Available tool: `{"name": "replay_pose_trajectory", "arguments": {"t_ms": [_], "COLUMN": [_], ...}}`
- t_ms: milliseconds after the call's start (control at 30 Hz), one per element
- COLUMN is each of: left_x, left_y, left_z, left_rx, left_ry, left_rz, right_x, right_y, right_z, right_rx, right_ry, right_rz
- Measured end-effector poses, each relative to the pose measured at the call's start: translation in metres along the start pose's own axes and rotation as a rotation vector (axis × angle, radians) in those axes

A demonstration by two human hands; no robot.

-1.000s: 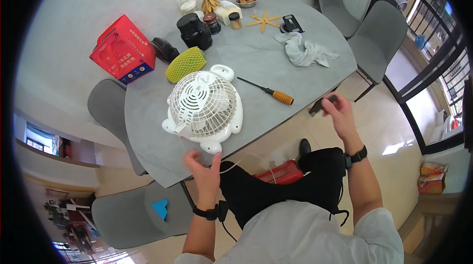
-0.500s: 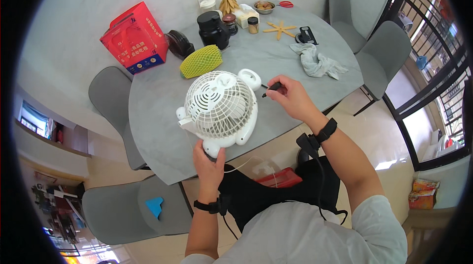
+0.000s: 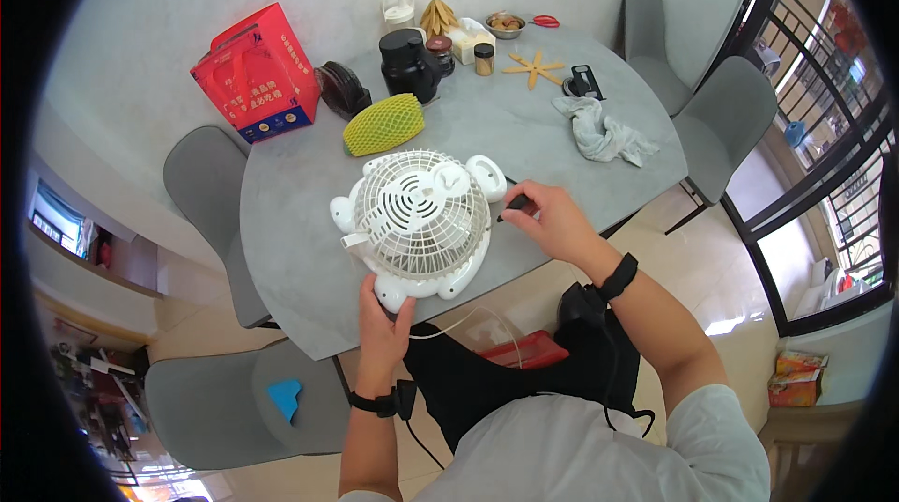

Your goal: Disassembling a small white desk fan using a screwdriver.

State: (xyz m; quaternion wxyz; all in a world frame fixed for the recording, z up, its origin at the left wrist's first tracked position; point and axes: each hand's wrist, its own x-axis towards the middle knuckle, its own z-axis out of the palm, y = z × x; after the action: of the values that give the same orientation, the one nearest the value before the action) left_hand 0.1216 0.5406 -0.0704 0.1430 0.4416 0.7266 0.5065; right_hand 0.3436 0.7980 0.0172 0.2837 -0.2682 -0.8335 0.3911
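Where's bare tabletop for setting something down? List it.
Two patches: between the fan, yellow net, star and towel; and between the fan and the table's left edge. Crowded: the far side, with jug, jars, tissues and bowl.

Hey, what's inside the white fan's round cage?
Inside the white fan, pale blades show in part. Whatever sits behind the slotted centre disc is covered and can't be seen.
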Motion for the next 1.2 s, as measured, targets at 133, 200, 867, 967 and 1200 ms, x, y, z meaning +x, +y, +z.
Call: {"name": "replay_pose_trajectory", "arguments": {"t_ms": [133, 200, 867, 967, 1200], "left_x": [0.003, 0.003, -0.003, 0.001, 0.002], "left_y": [0.006, 0.003, -0.001, 0.026, 0.018], "left_z": [-0.001, -0.001, 0.001, -0.004, -0.006], "left_rx": [0.032, 0.033, 0.163, 0.128, 0.154], "left_ry": [-0.014, -0.007, 0.017, -0.040, -0.043], "left_rz": [0.043, 0.075, 0.093, 0.039, 0.127], "right_x": [0.001, 0.001, 0.041, 0.041, 0.045], "right_y": [0.001, -0.001, -0.042, -0.027, -0.029], "right_z": [0.004, 0.006, 0.019, 0.023, 0.010], "right_rx": [-0.060, -0.169, -0.943, -0.830, -0.689], "right_ry": [-0.041, -0.054, -0.456, -0.406, -0.497], "right_rz": [0.004, -0.059, -0.249, -0.354, -0.287]}}
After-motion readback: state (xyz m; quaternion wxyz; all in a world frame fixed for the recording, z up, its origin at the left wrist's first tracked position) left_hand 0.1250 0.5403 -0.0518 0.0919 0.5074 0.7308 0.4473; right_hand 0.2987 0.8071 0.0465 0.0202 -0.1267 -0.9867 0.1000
